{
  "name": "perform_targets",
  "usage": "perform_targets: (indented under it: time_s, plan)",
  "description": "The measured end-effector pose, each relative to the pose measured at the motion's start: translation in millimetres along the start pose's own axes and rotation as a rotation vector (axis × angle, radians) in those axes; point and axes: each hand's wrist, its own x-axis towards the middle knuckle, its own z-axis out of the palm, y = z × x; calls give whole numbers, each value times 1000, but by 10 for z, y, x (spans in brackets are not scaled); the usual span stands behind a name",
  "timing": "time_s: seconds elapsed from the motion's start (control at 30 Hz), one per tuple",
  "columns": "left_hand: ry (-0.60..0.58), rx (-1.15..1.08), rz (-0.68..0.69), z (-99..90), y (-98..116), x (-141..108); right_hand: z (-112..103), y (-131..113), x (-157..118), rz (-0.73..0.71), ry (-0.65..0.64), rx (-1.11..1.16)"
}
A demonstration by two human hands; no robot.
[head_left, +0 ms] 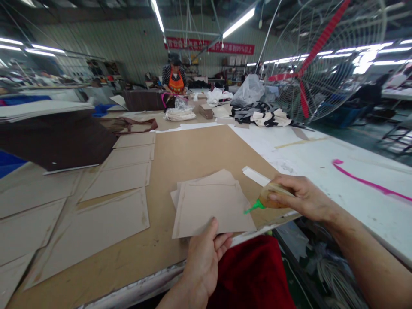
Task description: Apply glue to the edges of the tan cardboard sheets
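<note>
My left hand grips the near edge of a beige-grey panel, thumb on top and fingers underneath. A line of glue runs along the panel's far and left edges. More panels lie beneath it, slightly fanned out. My right hand is closed around a glue bottle with amber contents. Its green nozzle points down and left at the panel's right edge; whether the tip touches I cannot tell. Behind the bottle lies a white strip.
Glue-edged panels lie in rows on the left of the brown board. A dark stack stands far left. Fabric scraps and plastic bags sit at the back. A large fan stands right. A person in an orange apron is beyond.
</note>
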Motion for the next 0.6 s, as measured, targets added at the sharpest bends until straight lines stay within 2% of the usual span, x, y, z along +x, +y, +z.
perform_targets:
  time_s: [0.13,0.23,0.3,0.4,0.5,0.53,0.6]
  plan:
    - [0,-13,1,-26,-24,30,77,116,204,-8,86,-45]
    - [1,-19,4,-34,-35,41,71,121,248,-6,98,-59]
    - [-1,-21,-6,-30,-33,35,44,90,205,-4,70,-55]
    - [1,-31,-15,-18,-19,9,8,24,37,27,-38,21]
    - [-9,-61,-20,-24,-32,-7,28,18,-204,141,-86,194]
    - [-21,-79,-33,-36,-52,6,50,46,-275,181,-29,271]
    - [-75,-112,-70,-83,-114,84,112,143,-355,278,225,389]
